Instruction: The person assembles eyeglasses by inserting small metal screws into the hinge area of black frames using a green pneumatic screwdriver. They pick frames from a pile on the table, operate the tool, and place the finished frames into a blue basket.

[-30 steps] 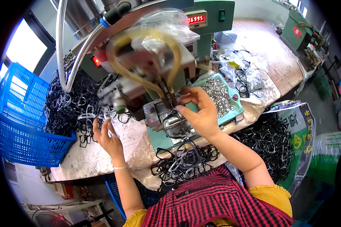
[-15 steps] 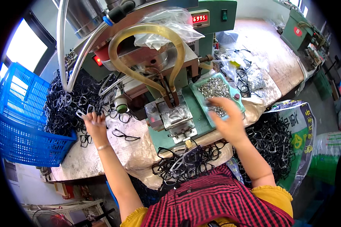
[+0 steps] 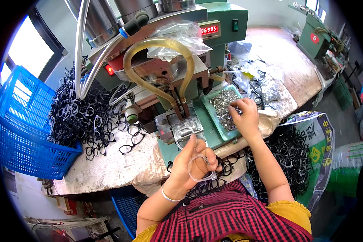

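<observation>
While a blue basket is leaning beside heaped dark frames, my left grip is holding a pale eyeglass frame, one rim jutting past the fingertips. My right grip is hovering at metal bits in a green tray; whether it is pinching any, I cannot tell. A sack is holding black frames.

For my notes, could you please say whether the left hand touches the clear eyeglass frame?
Touching: the head view shows the left hand gripping the clear eyeglass frame.

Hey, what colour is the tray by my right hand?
The tray is pale blue-green; it shows best in the head view.
</observation>
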The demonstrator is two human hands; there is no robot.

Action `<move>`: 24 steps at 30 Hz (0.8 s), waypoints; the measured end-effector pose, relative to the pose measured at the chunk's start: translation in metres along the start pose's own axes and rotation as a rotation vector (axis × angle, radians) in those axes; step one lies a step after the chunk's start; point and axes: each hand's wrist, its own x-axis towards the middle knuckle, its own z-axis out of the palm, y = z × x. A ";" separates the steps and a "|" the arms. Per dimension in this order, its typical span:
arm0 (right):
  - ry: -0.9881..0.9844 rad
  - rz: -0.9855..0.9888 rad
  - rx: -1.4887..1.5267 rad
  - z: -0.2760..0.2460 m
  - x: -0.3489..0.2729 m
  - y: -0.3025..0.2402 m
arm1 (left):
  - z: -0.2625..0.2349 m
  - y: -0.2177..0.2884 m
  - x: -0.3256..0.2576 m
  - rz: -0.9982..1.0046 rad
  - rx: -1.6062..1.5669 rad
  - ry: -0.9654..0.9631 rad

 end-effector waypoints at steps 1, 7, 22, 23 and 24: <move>-0.021 0.016 -0.038 0.005 -0.002 0.008 | 0.002 -0.001 0.000 0.021 -0.021 0.023; -0.145 -0.314 -0.090 0.022 -0.009 -0.006 | 0.007 -0.002 0.004 0.029 -0.153 0.042; 0.148 0.581 0.901 0.022 -0.023 0.023 | -0.094 0.091 -0.150 1.035 1.209 1.089; 0.067 0.531 0.819 0.032 -0.016 0.015 | -0.100 0.105 -0.151 1.064 1.411 1.121; 0.064 0.481 0.867 0.045 -0.009 0.010 | -0.105 0.118 -0.144 1.087 1.618 1.139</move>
